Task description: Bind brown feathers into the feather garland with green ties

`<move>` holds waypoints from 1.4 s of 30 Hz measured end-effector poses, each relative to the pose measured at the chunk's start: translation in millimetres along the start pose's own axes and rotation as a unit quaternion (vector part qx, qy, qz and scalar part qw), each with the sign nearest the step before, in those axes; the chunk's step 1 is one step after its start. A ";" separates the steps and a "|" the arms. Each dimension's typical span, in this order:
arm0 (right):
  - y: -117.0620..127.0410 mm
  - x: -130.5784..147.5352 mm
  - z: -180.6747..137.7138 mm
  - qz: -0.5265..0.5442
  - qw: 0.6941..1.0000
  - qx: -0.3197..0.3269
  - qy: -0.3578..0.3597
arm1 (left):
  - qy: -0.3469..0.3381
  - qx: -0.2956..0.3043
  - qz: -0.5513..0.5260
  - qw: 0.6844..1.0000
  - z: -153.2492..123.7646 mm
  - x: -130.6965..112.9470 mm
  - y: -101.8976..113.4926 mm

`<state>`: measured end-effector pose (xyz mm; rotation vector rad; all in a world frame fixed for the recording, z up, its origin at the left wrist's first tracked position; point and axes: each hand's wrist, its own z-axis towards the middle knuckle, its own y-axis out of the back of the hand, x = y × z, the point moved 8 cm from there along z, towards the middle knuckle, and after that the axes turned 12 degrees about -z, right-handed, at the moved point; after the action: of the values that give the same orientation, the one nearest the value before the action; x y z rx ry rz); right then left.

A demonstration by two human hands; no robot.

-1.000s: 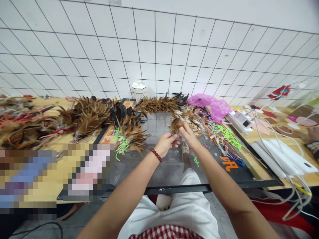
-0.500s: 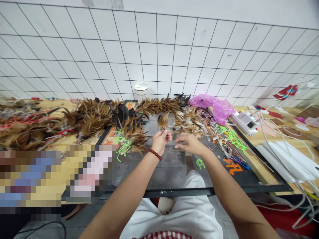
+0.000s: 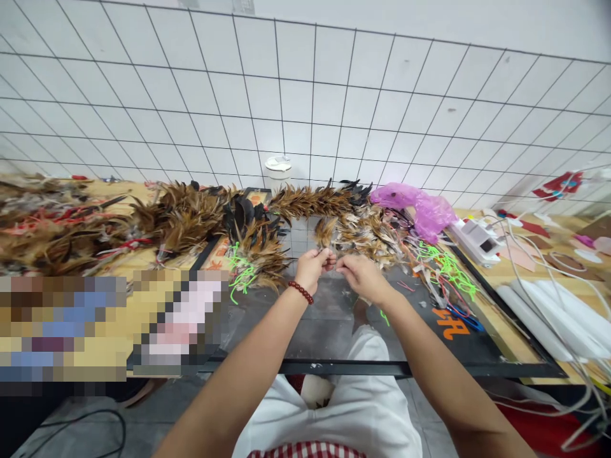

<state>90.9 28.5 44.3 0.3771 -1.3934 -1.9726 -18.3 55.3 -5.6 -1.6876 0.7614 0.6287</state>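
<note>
My left hand [image 3: 312, 270], with a dark red bead bracelet [image 3: 301, 292] at the wrist, pinches the base of a small brown feather tuft [image 3: 325, 230]. The tuft points away from me over the dark glass-like board [image 3: 291, 324]. My right hand [image 3: 365, 278] is just to the right, its fingers drawn together close to the left fingertips. Whatever lies between the right fingers is too small to make out. Beyond that hand spreads a pile of loose pale-brown feathers [image 3: 367, 232]. A bright green cord [image 3: 384, 317] lies partly hidden under my right forearm.
Bundled brown and black feathers [image 3: 260, 245] with green ties lie left; a feather strip [image 3: 310, 200] runs behind. At the right are a pink plastic bag [image 3: 420, 207], green cords [image 3: 446, 264], a white power strip [image 3: 477, 242] and white cables. A lidded white cup [image 3: 277, 170] stands by the wall.
My right hand has come closer to my left, and its spread fingers have drawn together. The left hand keeps the feather tuft. The whole view has shifted slightly.
</note>
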 end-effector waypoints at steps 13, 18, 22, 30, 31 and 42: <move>20.9 -15.1 -2.0 0.001 0.994 -0.107 -0.039 | 0.066 0.081 0.093 0.990 -7.8 15.9 -14.1; 22.0 -12.2 -3.0 0.001 0.994 -0.103 -0.042 | 0.090 0.093 0.100 0.987 -8.4 21.4 -13.3; 20.6 -20.5 -3.3 0.052 0.988 -0.118 -0.079 | 0.108 0.112 0.107 0.982 -9.6 25.2 -15.3; -21.7 -47.1 -9.6 0.562 0.789 0.040 -0.247 | 0.187 0.189 0.001 0.964 -20.2 25.5 -29.7; -23.7 -39.7 -10.9 0.597 0.764 0.077 -0.231 | 0.218 0.203 0.004 0.955 -24.3 30.1 -31.5; -21.4 -46.3 -11.4 0.582 0.774 0.033 -0.247 | 0.234 0.241 0.087 0.938 -32.9 41.1 -34.1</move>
<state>123.4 55.7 13.6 -0.8827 -1.4296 -0.9535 35.0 22.3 -7.1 -1.3243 1.3005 0.1236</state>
